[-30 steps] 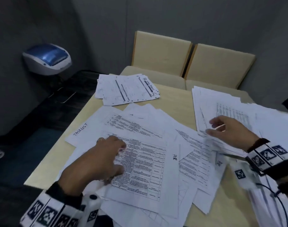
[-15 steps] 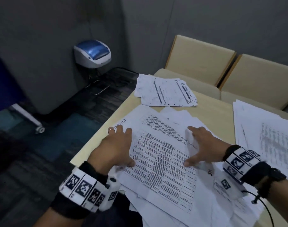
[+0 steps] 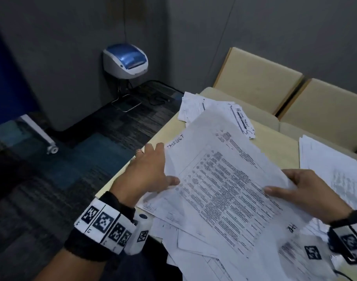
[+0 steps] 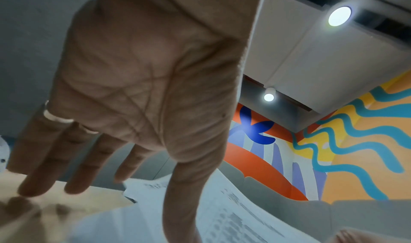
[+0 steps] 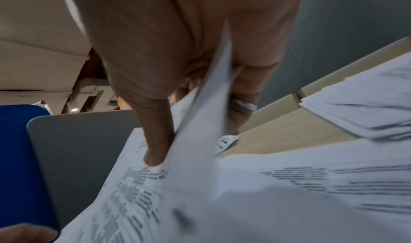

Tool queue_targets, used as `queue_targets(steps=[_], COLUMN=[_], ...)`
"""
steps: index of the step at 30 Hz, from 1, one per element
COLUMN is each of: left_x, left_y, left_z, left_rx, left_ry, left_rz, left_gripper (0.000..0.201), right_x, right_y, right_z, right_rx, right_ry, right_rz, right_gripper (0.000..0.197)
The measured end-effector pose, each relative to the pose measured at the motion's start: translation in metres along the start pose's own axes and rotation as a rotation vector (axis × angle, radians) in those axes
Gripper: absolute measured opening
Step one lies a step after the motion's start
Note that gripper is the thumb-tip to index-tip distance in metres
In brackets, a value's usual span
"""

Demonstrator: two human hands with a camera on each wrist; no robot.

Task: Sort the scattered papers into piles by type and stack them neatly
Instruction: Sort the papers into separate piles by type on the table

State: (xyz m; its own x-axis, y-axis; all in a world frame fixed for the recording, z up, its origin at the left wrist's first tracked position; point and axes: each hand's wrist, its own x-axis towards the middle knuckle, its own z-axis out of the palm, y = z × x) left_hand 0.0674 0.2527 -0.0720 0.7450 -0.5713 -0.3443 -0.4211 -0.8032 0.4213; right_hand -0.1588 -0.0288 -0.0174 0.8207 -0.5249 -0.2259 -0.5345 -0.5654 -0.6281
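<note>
Pinching from both sides, we are lifting a white printed sheet with a dense table of text off the loose heap of scattered white papers on the pale wooden table. Head view: our left hand is laying its thumb on the sheet's left edge with the fingers beneath, while our right hand is clamping the right edge; two grips are keeping the thin page flat, presumably for reading its type. A far pile of white forms with a handwritten label and a right-hand stack of white printed pages are lying well apart, so sorting looks only partly done.

Left wrist view: our left hand is spreading nearly straight fingers, the thumb resting on the sheet.

Right wrist view: our right hand is nipping the sheet, thumb on top and fingers curled beneath it.
</note>
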Motion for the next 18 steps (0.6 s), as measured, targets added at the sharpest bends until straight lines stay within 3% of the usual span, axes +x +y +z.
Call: queue_targets(steps=[1, 5, 6, 10, 14, 15, 18], left_x=[0.000, 0.001, 0.000, -0.003, -0.004, -0.004, -0.004], left_y=[-0.001, 0.000, 0.001, 0.006, 0.007, 0.006, 0.005], left_z=[0.000, 0.002, 0.003, 0.012, 0.016, 0.017, 0.021], left_rx=[0.014, 0.082, 0.099, 0.221, 0.264, 0.268, 0.291], left_ry=[-0.021, -0.064, -0.072, -0.119, -0.117, -0.126, -0.165], left_rz=[-0.007, 0.000, 0.011, 0.061, 0.072, 0.080, 0.093], left_gripper=[0.104, 0.096, 0.095, 0.108, 0.105, 0.106, 0.116], right_x=[-0.006, -0.027, -0.030, -0.036, -0.055, -0.062, -0.072], right_y=[0.005, 0.033, 0.039, 0.052, 0.067, 0.080, 0.157], right_z=[-0.002, -0.006, -0.005, 0.004, -0.003, -0.006, -0.007], right_rx=[0.009, -0.009, -0.011, 0.012, 0.327, 0.375, 0.388], right_ry=[-0.007, -0.085, -0.080, 0.021, 0.222, 0.274, 0.287], right_rz=[0.016, 0.172, 0.177, 0.146, 0.263, 0.338, 0.426], right_gripper=[0.018, 0.059, 0.057, 0.010, 0.007, 0.012, 0.057])
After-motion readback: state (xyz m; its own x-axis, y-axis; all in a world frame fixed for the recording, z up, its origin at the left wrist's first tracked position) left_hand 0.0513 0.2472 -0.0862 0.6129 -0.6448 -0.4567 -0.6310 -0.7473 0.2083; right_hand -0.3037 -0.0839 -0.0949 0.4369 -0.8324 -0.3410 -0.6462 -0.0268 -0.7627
